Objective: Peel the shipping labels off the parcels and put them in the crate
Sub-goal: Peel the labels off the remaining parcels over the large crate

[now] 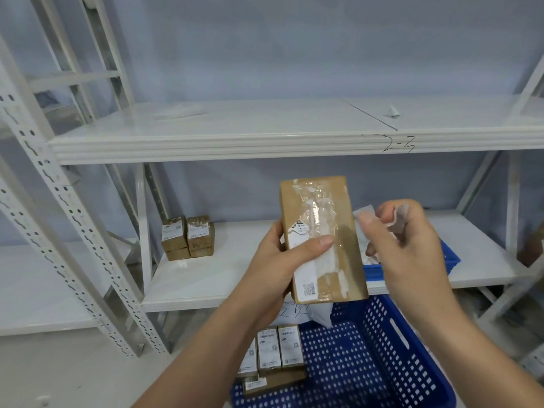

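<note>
Parcel: a brown cardboard parcel (321, 240) is held upright, slightly tilted, in front of the middle shelf (235, 278) and above the crate.
Label: a white label remnant (306, 269) is seen down the front face, partly under glossy tape and torn in places. A code square is left at its lower end.
Left grip (279, 266): clenched round the parcel's left edge, with the thumb laid across the label.
Right grip (409, 242): just beside the parcel's right edge and apart from it. A pale peeled scrap (399, 220) is pinched between thumb and fingers.
Crate: a blue perforated crate (382, 348) lies below the hands. Small labelled parcels (276, 351) are packed at its left end.
Step in hand: the peeling is judged part done, since label is left on the face.
Next move: the scrap would need to be dropped and a fresh label edge lifted and drawn off slowly, as torn paper is likely to shred. Only then would the parcel be lowered into the crate.
Surroundings: a stack of small boxes (188, 237) is set on the middle shelf at left.
</note>
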